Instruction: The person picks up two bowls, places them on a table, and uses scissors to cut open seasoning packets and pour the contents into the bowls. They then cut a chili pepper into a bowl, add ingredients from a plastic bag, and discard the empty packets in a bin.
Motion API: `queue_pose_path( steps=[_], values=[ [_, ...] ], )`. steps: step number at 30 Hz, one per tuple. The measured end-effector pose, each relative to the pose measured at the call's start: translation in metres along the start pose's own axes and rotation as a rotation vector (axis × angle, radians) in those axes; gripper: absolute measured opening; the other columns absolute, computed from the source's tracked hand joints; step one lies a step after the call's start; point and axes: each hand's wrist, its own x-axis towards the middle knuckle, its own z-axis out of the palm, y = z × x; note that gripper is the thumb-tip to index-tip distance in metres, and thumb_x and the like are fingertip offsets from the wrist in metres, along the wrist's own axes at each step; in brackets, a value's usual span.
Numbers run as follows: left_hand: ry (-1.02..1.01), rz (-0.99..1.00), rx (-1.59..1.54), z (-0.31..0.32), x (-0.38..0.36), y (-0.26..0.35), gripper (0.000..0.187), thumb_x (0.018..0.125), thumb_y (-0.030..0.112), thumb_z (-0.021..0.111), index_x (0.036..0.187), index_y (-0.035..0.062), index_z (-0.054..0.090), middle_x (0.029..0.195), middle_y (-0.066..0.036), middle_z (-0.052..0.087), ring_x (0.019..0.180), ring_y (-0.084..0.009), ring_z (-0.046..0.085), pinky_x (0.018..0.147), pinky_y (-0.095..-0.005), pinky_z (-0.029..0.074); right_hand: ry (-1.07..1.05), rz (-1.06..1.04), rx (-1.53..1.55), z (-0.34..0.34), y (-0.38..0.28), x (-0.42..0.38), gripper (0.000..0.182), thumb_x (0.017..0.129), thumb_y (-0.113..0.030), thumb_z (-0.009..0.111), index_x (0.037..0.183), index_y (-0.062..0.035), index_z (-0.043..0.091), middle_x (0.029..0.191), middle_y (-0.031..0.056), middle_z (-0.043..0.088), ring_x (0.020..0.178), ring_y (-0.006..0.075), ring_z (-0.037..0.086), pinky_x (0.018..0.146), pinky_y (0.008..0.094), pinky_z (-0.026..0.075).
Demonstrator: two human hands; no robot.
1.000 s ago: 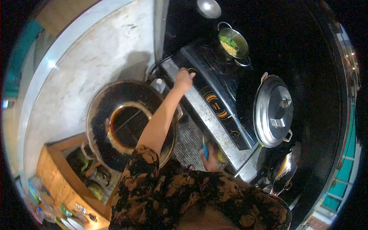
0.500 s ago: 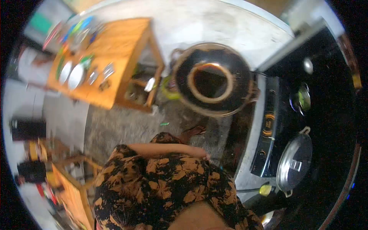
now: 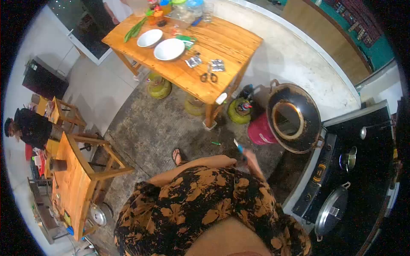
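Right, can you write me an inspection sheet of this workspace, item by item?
Surface: wooden table bears two white bowls, scissors, silvery packets and long green leaves.
Things in hand: blue tool with a pale tip, perhaps a knife.
Clutter: small green scrap on the floor.
Hands: right hand grips the blue tool; left hand is near it, finger pose unclear.
Cables: none clearly made out.
Surroundings: large wok, lidded pot, gas cylinders and a person in dark clothing.
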Motion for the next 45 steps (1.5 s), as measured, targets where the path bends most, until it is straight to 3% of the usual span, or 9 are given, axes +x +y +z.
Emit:
queue_pose_path(
  steps=[2,5,10,14,17,21,30,36,45],
  values=[
    [0.08,-0.007,-0.439,0.004,-0.022,-0.053,0.026,0.089,0.014,0.039,0.11,0.0036,0.049,0.104,-0.014,0.056,0.095,-0.0239,0.053,0.081,-0.0346,0.042,-0.009,-0.149,0.036,0.038,-0.077,0.03,0.034,0.083,-0.032,0.051,0.106,-0.0063,0.056,0.062,0.0012,0.051,0.049,0.0087,0.044,0.044,0.0253,0.035],
    [0.206,0.22,-0.417,-0.043,-0.13,-0.067,0.027,0.09,0.017,0.04,0.112,0.0033,0.048,0.107,-0.012,0.055,0.097,-0.022,0.052,0.084,-0.033,0.04,0.135,-0.392,0.131,0.106,-0.178,0.071,0.036,0.083,-0.028,0.053,0.112,-0.0067,0.051,0.064,0.0037,0.052,0.055,0.0071,0.047,0.048,0.0234,0.036],
    [0.523,-0.236,-0.256,-0.066,-0.255,-0.161,0.039,0.09,0.035,0.041,0.111,0.0029,0.048,0.093,-0.016,0.058,0.085,-0.0271,0.056,0.074,-0.0357,0.043,0.547,-0.592,-0.339,0.174,-0.257,0.177,0.043,0.081,-0.035,0.056,0.11,-0.0039,0.049,0.083,0.0149,0.059,0.075,0.0216,0.057,0.067,0.0326,0.043],
    [0.633,-0.279,-0.351,-0.08,-0.312,-0.204,0.039,0.09,0.035,0.041,0.113,0.0036,0.047,0.087,-0.017,0.058,0.083,-0.0269,0.056,0.071,-0.0375,0.042,0.708,-0.563,-0.435,0.188,-0.276,0.255,0.044,0.077,-0.037,0.059,0.105,-0.0032,0.053,0.086,0.0184,0.06,0.079,0.0289,0.059,0.07,0.0364,0.044],
    [0.552,-0.289,-0.337,-0.115,-0.309,-0.228,0.04,0.09,0.035,0.041,0.114,0.0039,0.047,0.102,-0.014,0.058,0.1,-0.0269,0.052,0.084,-0.0376,0.041,0.818,-0.528,-0.713,0.17,-0.292,0.289,0.039,0.076,-0.034,0.061,0.098,-0.0019,0.058,0.085,0.0194,0.061,0.08,0.0316,0.058,0.071,0.0383,0.045],
    [0.604,-0.146,-0.22,-0.168,-0.286,-0.243,0.034,0.089,0.03,0.048,0.112,0.0054,0.047,0.087,-0.01,0.058,0.075,-0.0214,0.055,0.068,-0.0347,0.043,0.794,-0.322,-0.75,0.16,-0.305,0.318,0.039,0.074,-0.033,0.062,0.096,-0.001,0.06,0.089,0.0188,0.061,0.083,0.0312,0.059,0.072,0.0385,0.045],
    [0.685,-0.082,-0.279,-0.275,-0.31,-0.279,0.034,0.088,0.028,0.049,0.112,0.0039,0.048,0.092,-0.01,0.058,0.078,-0.0179,0.055,0.069,-0.0326,0.043,0.899,-0.348,-0.859,0.125,-0.325,0.417,0.043,0.07,-0.036,0.066,0.097,-0.004,0.06,0.089,0.0153,0.062,0.084,0.0273,0.059,0.073,0.0372,0.046],
    [1.16,-0.158,-0.247,-0.321,-0.302,-0.291,0.033,0.085,0.022,0.053,0.11,0.0008,0.05,0.093,-0.01,0.058,0.072,-0.016,0.053,0.063,-0.0294,0.043,0.509,-0.181,-0.717,0.167,-0.341,0.335,0.043,0.065,-0.032,0.07,0.098,-0.0062,0.057,0.089,0.017,0.061,0.084,0.0316,0.058,0.072,0.0386,0.046],
    [0.885,0.072,-0.284,-0.4,-0.265,-0.307,0.026,0.084,0.02,0.054,0.103,0.0016,0.052,0.083,-0.003,0.053,0.069,-0.0091,0.046,0.061,-0.0228,0.039,0.668,-0.151,-0.696,0.207,-0.292,0.299,0.038,0.058,-0.021,0.076,0.087,-0.0048,0.058,0.072,0.0094,0.061,0.065,0.025,0.058,0.058,0.0341,0.046]
  ],
)
